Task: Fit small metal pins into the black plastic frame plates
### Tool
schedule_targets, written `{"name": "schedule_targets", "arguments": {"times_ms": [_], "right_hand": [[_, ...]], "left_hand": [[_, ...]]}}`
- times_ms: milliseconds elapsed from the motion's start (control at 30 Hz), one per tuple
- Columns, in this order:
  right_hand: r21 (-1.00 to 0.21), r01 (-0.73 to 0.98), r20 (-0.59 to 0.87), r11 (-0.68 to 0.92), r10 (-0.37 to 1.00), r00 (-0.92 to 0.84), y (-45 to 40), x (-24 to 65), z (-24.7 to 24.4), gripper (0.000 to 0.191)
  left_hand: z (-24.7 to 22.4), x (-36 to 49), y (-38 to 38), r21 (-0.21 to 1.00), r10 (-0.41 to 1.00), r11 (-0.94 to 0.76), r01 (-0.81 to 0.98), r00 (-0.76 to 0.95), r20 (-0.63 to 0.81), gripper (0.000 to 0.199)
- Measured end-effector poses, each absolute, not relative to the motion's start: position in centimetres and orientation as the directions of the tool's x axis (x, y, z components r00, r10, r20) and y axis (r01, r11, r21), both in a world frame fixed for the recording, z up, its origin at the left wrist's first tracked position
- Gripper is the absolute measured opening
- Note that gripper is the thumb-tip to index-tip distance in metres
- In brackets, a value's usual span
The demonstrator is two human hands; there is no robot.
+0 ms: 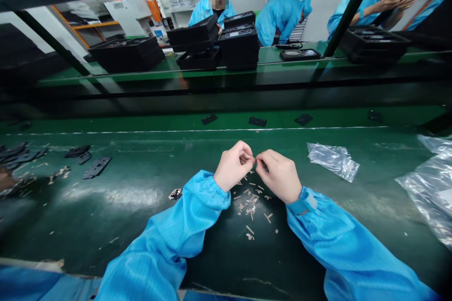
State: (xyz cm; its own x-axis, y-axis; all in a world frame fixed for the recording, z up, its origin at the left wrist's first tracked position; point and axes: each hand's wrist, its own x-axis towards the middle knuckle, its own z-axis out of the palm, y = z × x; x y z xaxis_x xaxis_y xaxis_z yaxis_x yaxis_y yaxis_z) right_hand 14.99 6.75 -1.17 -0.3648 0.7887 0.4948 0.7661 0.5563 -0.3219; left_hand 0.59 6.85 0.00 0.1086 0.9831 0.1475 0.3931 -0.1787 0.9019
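Above the middle of the green table (141, 225), my left hand (233, 165) and my right hand (280, 174) meet at the fingertips. Both are closed in a pinch, thumb against fingers. Whatever lies between the fingertips is too small to make out. Below them, small pale scraps (251, 202) are scattered over the table, several of them strip-shaped. A small dark piece with pale bits (175, 194) rests beside my left sleeve.
Flat black parts (98, 168) lie at the left. Thin black plates (257, 122) are spaced along the green strip behind. Clear plastic bags (334, 160) are at the right. Black trays (240, 42) are stacked beyond the ledge, where several people in blue work.
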Motion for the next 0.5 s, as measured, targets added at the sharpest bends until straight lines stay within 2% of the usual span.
{"name": "schedule_targets", "arguments": {"times_ms": [167, 300, 500], "right_hand": [[-0.346, 0.766, 0.512, 0.542, 0.793, -0.329, 6.84, 15.41, -0.52, 0.021], [-0.358, 0.731, 0.508, 0.581, 0.778, -0.369, 6.70, 15.42, -0.28, 0.016], [-0.351, 0.717, 0.511, 0.602, 0.765, -0.393, 6.61, 15.25, -0.69, 0.021]], "left_hand": [[0.11, 0.36, 6.98, 0.893, 0.979, -0.204, 0.401, 0.101, 0.179, 0.012], [0.36, 0.30, 6.91, 0.892, 0.977, -0.211, 0.401, 0.105, 0.184, 0.012], [0.79, 0.61, 6.43, 0.880, 0.972, -0.232, 0.414, 0.132, 0.194, 0.012]]}}
